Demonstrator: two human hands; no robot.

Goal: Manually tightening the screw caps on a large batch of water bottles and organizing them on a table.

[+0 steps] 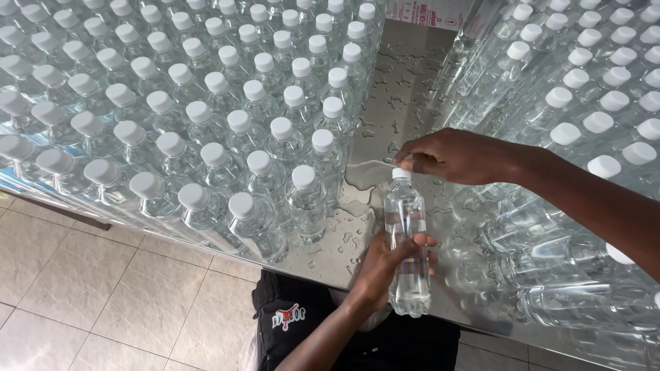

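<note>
Water fills the clear plastic bottle with a white screw cap point(405, 240) held upright over the near edge of the wet stainless-steel table point(405, 89); this bottle is the landmark for what follows; the left hand point(386, 264) is wrapped around its lower half, fingers curled across the front and thumb behind, closed firmly on the plastic; the right hand point(450, 155) comes in from the right and sits on top of the bottle, fingertips pinched together around the white cap, so it is closed on the cap, though how tight the cap sits cannot be told; just behind the bottle's shoulder a puddle of water point(368, 175) spreads on the steel, with scattered drops running away beyond it along a bare strip of table; to the left of the bottle stands a dense block of upright capped bottles point(206, 103), row after row, the nearest ones just beside it; to the right of the bottle, under and beyond the right forearm, clear bottles lying on their sides point(550, 261) are heaped, with more capped ones stacked behind them; below the bottle, past the table edge, dark clothing point(302, 316) shows, and to the lower left lies a beige tiled floor point(103, 295).
</note>
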